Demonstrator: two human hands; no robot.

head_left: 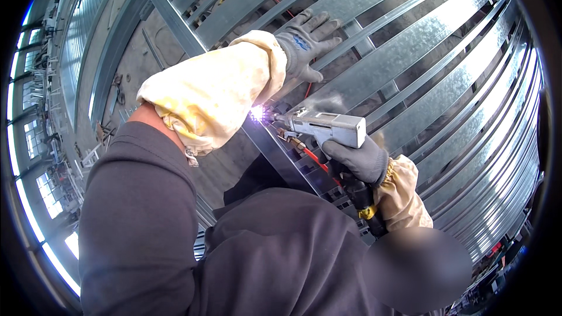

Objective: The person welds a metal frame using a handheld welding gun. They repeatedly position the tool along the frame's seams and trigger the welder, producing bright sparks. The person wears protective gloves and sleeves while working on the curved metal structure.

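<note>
My right hand (362,162), in a grey glove, is wrapped round the grip of a silver-grey handheld welding gun (339,127). The gun's nozzle points left, and a bright white-violet glare (257,113) burns at its tip, hiding the exact spot it meets. Below the glare runs a dark steel frame bar (280,155), to which the nozzle is close. Farther off, my left hand (307,44), gloved in grey, lies with fingers spread on the galvanized steel slats (404,52). Nothing is held in it. Pale protective sleeves cover both forearms.
A red hose (316,161) runs beside the gun, and a thick black cable (358,196) with yellow tape hangs from its grip. Another galvanized beam (167,9) crosses at upper left. Long stacked metal strips (88,41) stand farther left above the concrete floor (155,52).
</note>
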